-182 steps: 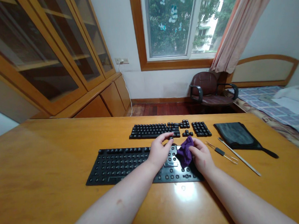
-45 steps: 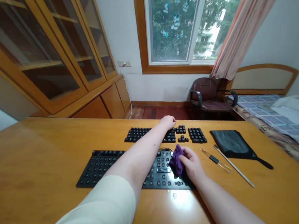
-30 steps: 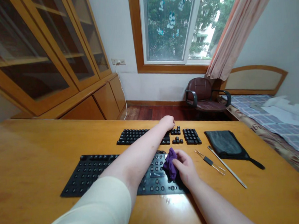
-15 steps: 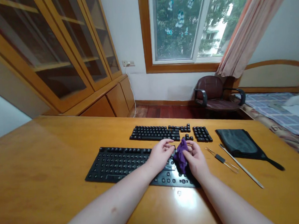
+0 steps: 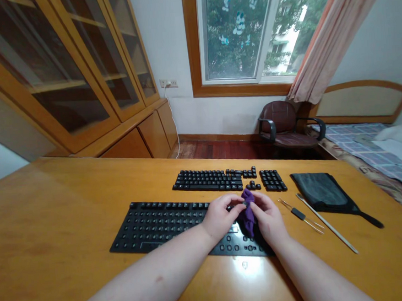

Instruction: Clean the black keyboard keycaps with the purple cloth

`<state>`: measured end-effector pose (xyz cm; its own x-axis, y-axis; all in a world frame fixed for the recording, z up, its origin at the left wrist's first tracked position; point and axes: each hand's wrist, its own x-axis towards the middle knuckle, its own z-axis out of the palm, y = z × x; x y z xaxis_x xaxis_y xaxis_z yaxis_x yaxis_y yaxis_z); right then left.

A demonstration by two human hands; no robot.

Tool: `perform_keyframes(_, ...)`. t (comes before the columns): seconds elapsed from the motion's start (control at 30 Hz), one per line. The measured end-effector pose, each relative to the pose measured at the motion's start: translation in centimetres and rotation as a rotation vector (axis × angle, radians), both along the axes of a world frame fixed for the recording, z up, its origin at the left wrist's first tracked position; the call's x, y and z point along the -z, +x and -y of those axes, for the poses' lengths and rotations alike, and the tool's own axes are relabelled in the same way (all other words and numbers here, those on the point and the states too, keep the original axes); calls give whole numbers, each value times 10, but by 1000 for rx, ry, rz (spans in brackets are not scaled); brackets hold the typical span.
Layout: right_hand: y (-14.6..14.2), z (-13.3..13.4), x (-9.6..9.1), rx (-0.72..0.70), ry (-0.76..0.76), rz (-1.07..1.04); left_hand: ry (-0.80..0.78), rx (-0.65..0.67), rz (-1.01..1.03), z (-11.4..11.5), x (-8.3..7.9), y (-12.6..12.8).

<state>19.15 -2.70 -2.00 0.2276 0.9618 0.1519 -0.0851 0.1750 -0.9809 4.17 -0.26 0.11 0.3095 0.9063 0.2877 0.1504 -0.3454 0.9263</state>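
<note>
A black keyboard base (image 5: 164, 222) with its keycaps off lies on the wooden table (image 5: 54, 216) in front of me. Behind it the removed black keycaps (image 5: 210, 179) sit laid out in rows. My right hand (image 5: 271, 219) is closed on a purple cloth (image 5: 248, 211) above the base's right part. My left hand (image 5: 221, 215) meets it there, its fingertips pinching a small dark keycap (image 5: 245, 204) against the cloth.
To the right lie a wire keycap puller (image 5: 300, 214), a thin pale stick (image 5: 326, 224) and a black pouch with a brush handle (image 5: 323, 192). Beyond the table are a brown armchair (image 5: 285, 126), a bed (image 5: 376, 152), and glass-door cabinets (image 5: 61, 77) on the left.
My left arm, stretched out to the keycap rows a second ago, has drawn back. Its hand now pinches a keycap against the cloth held by my right hand.
</note>
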Motion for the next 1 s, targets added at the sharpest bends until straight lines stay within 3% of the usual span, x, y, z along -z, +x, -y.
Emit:
perform_keyframes(0.13,1,2,-3,-150,-6,67,-35,-36,20,-2,0,0)
perform_keyframes(0.23,2,2,-1,-187,18,82,-33,-67,26,-3,0,0)
perform_keyframes(0.47,1,0,3,-99,-7,92,74,-4,-67,-4,-3,-2)
perform_keyframes(0.67,2,2,-1,-98,-11,100,54,-82,-2,-6,-3,-2)
perform_keyframes(0.87,0,3,-4,-98,-12,99,117,-28,-43,-3,-4,-3)
perform_keyframes(1.0,0,4,-5,-88,-15,122,60,-32,-8,-3,-2,-2)
